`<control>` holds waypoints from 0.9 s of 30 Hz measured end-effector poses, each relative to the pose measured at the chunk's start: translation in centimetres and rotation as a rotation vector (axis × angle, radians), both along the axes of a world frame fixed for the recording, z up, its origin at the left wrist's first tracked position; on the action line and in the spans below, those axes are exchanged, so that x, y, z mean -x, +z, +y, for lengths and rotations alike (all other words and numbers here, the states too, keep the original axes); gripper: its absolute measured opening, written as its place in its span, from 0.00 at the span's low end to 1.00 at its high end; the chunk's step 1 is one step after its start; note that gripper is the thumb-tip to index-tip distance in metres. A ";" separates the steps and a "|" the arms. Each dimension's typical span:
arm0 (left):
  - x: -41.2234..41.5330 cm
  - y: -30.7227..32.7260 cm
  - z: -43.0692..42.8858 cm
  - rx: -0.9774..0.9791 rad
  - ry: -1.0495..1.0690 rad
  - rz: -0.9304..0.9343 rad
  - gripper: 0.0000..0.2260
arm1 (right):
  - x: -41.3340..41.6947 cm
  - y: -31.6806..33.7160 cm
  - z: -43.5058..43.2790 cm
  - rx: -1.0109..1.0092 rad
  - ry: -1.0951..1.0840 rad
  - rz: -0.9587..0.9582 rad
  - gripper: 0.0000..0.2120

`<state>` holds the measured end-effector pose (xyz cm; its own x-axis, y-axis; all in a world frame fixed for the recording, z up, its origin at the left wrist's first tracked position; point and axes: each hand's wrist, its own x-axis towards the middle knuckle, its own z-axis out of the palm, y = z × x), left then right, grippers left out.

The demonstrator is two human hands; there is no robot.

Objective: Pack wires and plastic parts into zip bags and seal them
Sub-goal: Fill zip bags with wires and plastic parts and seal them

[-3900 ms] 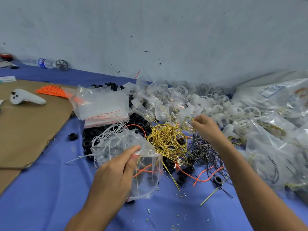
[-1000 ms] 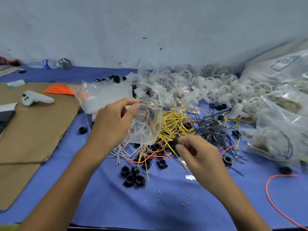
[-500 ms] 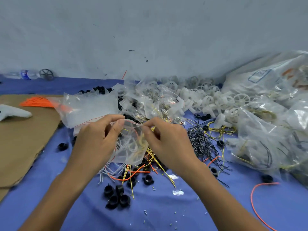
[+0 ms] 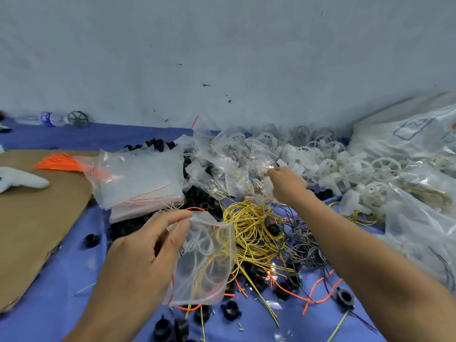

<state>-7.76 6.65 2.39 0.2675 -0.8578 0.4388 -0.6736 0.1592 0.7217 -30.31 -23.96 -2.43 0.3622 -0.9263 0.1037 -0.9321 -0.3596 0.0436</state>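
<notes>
My left hand [image 4: 145, 257] pinches the top edge of a clear zip bag [image 4: 209, 267] that holds yellow, white and orange wires; the bag hangs just above the blue table. My right hand [image 4: 287, 185] reaches far forward, fingers drawn together at a heap of small filled clear bags [image 4: 234, 166]; its fingertips are hidden there. Between the hands lies a tangle of yellow wires [image 4: 251, 225], with black wires [image 4: 304, 245] to its right. Black plastic rings [image 4: 230, 313] are scattered near the front. White plastic wheels [image 4: 385, 166] are piled at the back right.
A stack of empty zip bags [image 4: 143, 186] lies at centre left, beside orange wires [image 4: 58, 161] on a cardboard sheet [image 4: 37, 223]. A white controller [image 4: 17, 180] rests on the cardboard. Large filled plastic bags [image 4: 419, 223] crowd the right. A bottle [image 4: 49, 118] lies by the wall.
My right hand has left the bag's mouth and stretched forward to the heap of small bags. My left hand still holds the bag, now lower and nearer to me.
</notes>
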 end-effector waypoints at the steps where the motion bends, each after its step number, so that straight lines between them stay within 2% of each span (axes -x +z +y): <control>1: -0.1 -0.1 0.0 0.002 0.010 -0.008 0.06 | 0.2 -0.6 -0.8 0.022 -0.001 0.058 0.22; 3: -0.1 -0.2 0.2 0.004 0.023 -0.023 0.10 | 0.4 -1.6 -1.9 0.072 -0.017 0.171 0.23; 5: -0.1 -0.4 0.3 -0.002 0.034 -0.033 0.14 | 0.5 -2.0 -2.7 0.140 -0.031 0.204 0.20; 8: -0.1 -0.5 0.3 -0.018 0.036 -0.033 0.14 | 0.7 -1.6 -3.3 0.116 -0.086 -0.002 0.17; 12: 0.2 -0.5 0.2 -0.030 0.000 0.001 0.08 | 1.9 0.3 -3.1 -0.045 -0.122 -0.209 0.14; 15: 0.8 -0.3 0.2 -0.054 -0.036 0.036 0.10 | 3.0 2.1 -1.9 -0.034 -0.209 -0.575 0.15; 17: 1.1 -0.1 0.2 -0.051 -0.052 0.040 0.11 | 3.4 3.7 -0.6 -0.063 -0.268 -0.923 0.15; 19: 1.1 0.0 0.1 -0.067 -0.052 0.053 0.11 | 3.7 5.5 1.1 -0.280 -0.314 -1.368 0.12; 20: 1.1 0.0 0.1 -0.076 -0.048 0.062 0.11 | 4.1 6.3 2.2 -0.412 -0.310 -1.527 0.11; 24: 1.2 0.5 0.1 -0.080 -0.012 0.051 0.13 | 5.7 7.3 7.9 -0.742 -0.144 -1.885 0.06; 27: 1.5 0.6 0.3 -0.090 0.010 -0.006 0.15 | 6.0 6.3 14.1 -0.966 0.020 -1.929 0.13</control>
<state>-9.30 6.95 3.03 0.2736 -0.8911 0.3620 -0.6792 0.0875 0.7287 -36.29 -9.81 3.84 0.4191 -0.9001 -0.1191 0.4202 0.3085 -0.8534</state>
